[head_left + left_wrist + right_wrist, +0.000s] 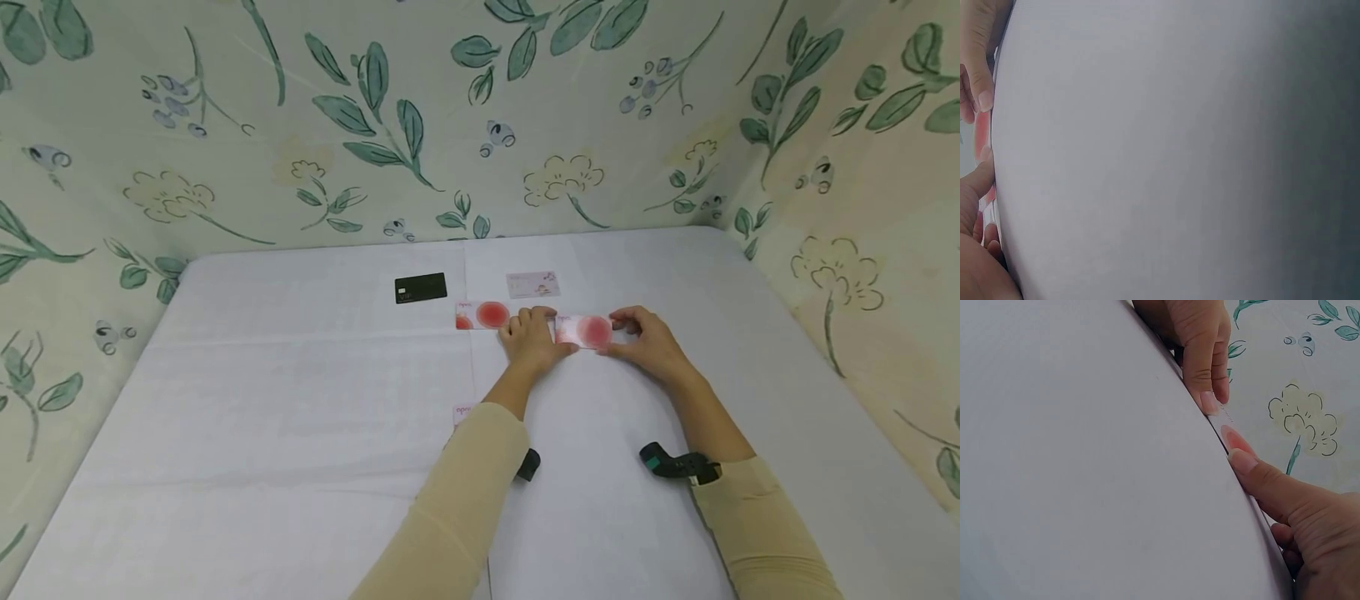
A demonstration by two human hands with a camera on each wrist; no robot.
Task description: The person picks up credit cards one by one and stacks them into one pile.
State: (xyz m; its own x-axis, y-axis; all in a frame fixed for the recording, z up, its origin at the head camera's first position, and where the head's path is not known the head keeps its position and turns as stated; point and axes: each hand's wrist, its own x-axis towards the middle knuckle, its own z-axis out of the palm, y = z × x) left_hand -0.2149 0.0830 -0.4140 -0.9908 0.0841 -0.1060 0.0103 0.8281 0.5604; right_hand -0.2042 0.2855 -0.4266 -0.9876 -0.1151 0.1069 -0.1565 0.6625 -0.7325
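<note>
A pink-and-white card [594, 332] with a big red circle is held at both ends, flat near the white tabletop. My left hand [531, 340] pinches its left end between thumb and fingers, and my right hand [651, 343] grips its right end the same way. In the right wrist view a thin strip of the card [1235, 439] shows between both thumbs. The left wrist view catches my left hand [974, 194] and the card [982, 134] only at its left edge. Another red-circled card [483, 315] lies just left of my left hand, its right end partly covered.
A black card [421, 288] with a chip and a pale lilac card [533, 284] lie farther back. The end of another pink card [461, 412] peeks out beside my left sleeve. Leaf-patterned cloth [375, 167] stands behind the white table [285, 417] and along its sides.
</note>
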